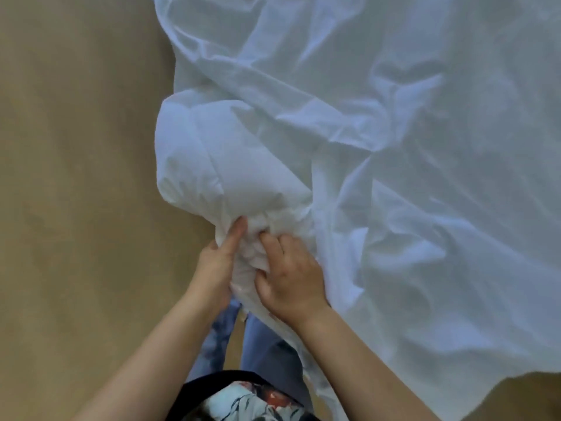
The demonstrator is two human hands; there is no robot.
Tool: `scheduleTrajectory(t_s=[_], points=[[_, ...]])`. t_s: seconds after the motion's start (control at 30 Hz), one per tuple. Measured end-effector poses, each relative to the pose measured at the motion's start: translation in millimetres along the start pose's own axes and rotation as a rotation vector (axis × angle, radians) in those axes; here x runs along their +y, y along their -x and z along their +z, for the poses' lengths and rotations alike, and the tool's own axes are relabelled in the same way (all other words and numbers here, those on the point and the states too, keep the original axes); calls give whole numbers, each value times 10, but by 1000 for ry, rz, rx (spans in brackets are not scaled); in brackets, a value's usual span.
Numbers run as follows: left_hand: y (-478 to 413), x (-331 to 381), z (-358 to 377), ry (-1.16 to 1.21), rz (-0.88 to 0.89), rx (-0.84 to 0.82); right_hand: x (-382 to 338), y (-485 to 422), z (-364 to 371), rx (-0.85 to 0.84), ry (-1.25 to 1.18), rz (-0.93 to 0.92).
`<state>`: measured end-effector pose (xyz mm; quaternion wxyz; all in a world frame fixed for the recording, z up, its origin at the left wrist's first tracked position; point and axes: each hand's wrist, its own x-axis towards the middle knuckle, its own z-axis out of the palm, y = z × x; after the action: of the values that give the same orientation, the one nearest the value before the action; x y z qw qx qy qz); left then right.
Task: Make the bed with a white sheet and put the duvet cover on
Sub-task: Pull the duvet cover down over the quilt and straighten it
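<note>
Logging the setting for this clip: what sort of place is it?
Likely a bedroom, though little shows: wide white bedding, crumpled, its corner gripped by the left hand and right hand, and tan floor beside it.

A plain tan floor [76, 177] is filling the left side of the view and is showing again in the lower right corner. Soft, dim light is falling evenly across it, leaving only faint darker patches.

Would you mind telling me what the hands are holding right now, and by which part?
Both the left hand and the right hand grip the white fabric at a bunched-up part nearest the person.
</note>
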<state>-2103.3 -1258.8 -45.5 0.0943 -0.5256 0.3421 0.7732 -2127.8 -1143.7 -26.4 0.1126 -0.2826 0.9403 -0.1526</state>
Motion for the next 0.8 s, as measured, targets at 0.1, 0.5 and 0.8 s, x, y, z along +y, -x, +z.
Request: scheduleTrajectory(t_s=[0.1, 0.5, 0.8], points=[[-197, -36, 29, -53, -82, 57, -35, -26, -112, 15, -59, 41], [-18, -70, -364, -268, 2, -59, -187, -342, -345, 54, -130, 246], [-624, 231, -198, -5, -176, -131, -71, -546, -141, -265, 246, 75]])
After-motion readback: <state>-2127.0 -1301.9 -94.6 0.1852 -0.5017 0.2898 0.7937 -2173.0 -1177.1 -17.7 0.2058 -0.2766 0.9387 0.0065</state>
